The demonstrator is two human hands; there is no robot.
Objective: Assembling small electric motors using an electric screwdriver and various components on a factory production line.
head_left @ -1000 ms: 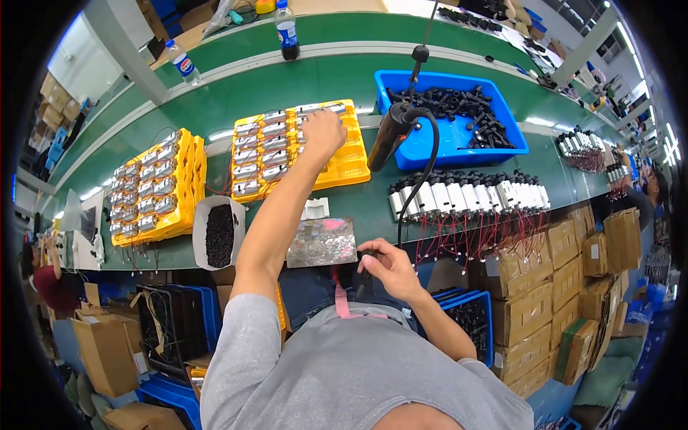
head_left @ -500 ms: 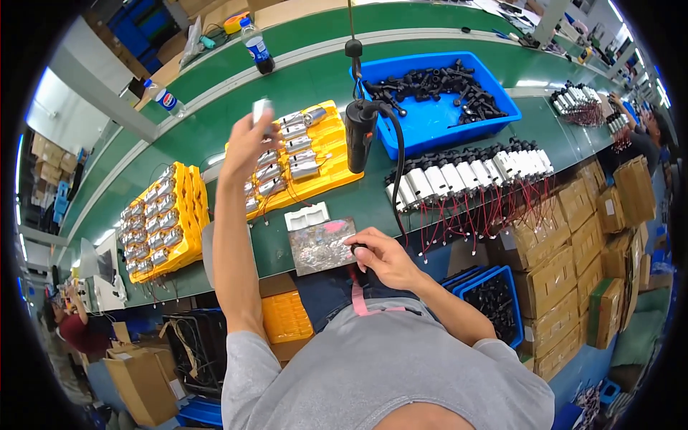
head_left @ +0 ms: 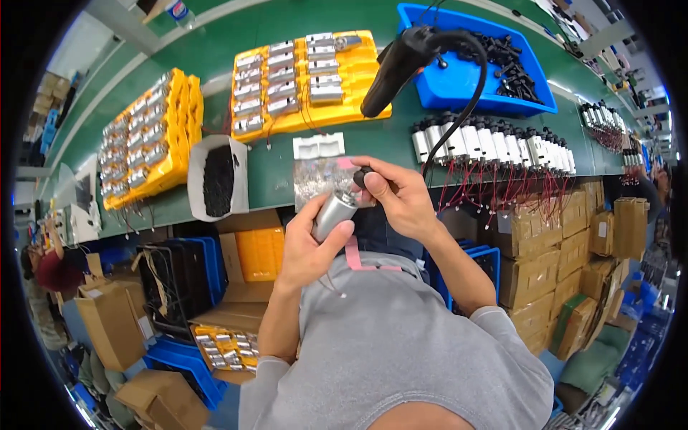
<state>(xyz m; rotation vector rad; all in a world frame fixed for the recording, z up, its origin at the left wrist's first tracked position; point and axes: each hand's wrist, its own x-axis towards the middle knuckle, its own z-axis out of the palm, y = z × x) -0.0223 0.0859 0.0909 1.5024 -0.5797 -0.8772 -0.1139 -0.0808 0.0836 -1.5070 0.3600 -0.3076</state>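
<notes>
My left hand [head_left: 302,252] is closed round a silver cylindrical motor [head_left: 334,217], tilted with its shaft end toward my right hand; a thin wire hangs below it. Between the fingertips of my right hand [head_left: 407,201] is a small black plastic part [head_left: 362,176], held close to the motor's end. Whether the two pieces touch I cannot tell. Beneath my hands lies a worn metal plate [head_left: 308,188], partly hidden by them. A white two-groove holder [head_left: 319,146] rests just beyond the plate. Above and to the right hangs a black electric screwdriver [head_left: 390,75] with its cable.
Yellow trays of motors [head_left: 287,118] stand at the far left, a second stack [head_left: 174,168] beside them. A white box of small black pieces [head_left: 239,179] is nearer. A blue bin [head_left: 459,93] holds black parts. Finished-looking white units [head_left: 494,147] line the bench's right edge, wires hanging.
My left hand has come back from the yellow tray with a motor and now meets my right hand over the plate. My right hand has lifted the black part. The view has shifted.
</notes>
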